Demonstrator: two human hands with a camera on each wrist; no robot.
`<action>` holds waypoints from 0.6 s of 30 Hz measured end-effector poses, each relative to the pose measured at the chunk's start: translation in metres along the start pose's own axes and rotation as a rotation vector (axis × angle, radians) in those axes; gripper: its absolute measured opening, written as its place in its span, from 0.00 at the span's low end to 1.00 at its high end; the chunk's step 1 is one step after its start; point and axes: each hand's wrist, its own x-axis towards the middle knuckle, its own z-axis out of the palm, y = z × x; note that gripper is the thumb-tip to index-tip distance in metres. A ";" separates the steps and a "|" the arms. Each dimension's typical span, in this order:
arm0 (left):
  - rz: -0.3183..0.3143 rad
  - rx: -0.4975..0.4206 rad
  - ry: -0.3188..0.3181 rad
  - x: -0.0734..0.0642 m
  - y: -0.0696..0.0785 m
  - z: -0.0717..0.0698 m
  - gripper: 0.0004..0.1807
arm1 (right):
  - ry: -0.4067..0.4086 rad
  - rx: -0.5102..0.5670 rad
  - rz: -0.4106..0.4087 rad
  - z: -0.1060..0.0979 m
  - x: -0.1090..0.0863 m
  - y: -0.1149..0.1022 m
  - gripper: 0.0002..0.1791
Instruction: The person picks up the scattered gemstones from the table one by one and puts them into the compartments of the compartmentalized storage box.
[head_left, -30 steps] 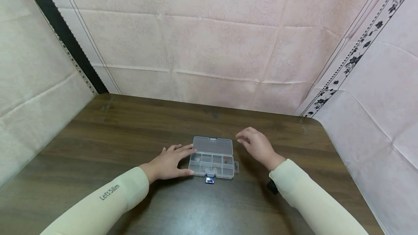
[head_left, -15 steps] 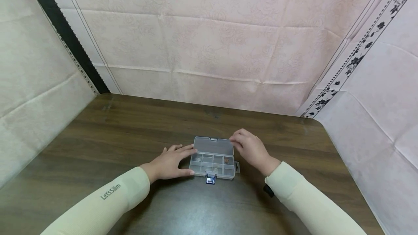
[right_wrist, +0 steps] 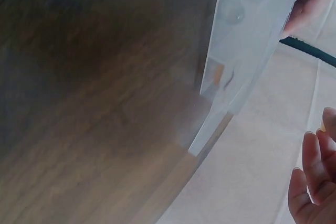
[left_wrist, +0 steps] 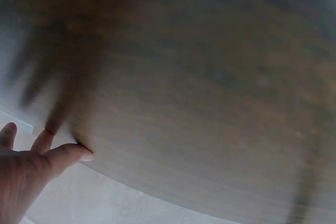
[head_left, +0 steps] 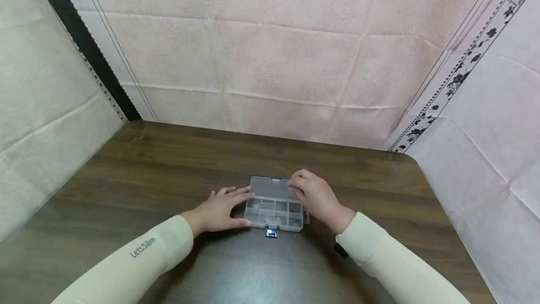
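A clear plastic compartment box point(head_left: 254, 217) lies on the table, its lid point(head_left: 267, 189) folded back away from me. My left hand point(head_left: 217, 211) has its fingers spread, with fingertips and thumb at the box's left edge. Over the lid's right part is my right hand point(head_left: 316, 196), thumb and fingertips brought together. In the right wrist view that hand pinches a tiny pale-yellow bit point(right_wrist: 323, 127), mostly covered by the fingers; its kind is unclear. One compartment at the rear right contains a small reddish-brown piece point(head_left: 292, 207). Small clear or whitish bits lie in some others.
A blue tab point(head_left: 272, 232) sticks out at the box's front, and a clear hanging tab point(head_left: 306, 216) at its right side. Brown wooden table point(head_left: 168, 163) surrounds the box. Pale cloth point(head_left: 270, 69) hangs behind the table and on both sides.
My right hand has moved left, from beside the box to over the right part of the lid. The left hand and the box have stayed in place.
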 end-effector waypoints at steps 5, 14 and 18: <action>0.011 0.007 0.009 0.001 -0.001 0.001 0.41 | 0.014 0.013 -0.034 0.003 0.001 -0.005 0.06; 0.004 0.020 0.010 0.002 -0.002 0.002 0.41 | -0.011 0.031 -0.094 0.009 0.002 -0.016 0.08; 0.004 0.015 0.009 0.002 -0.002 0.001 0.41 | -0.048 0.053 -0.087 0.012 0.003 -0.022 0.08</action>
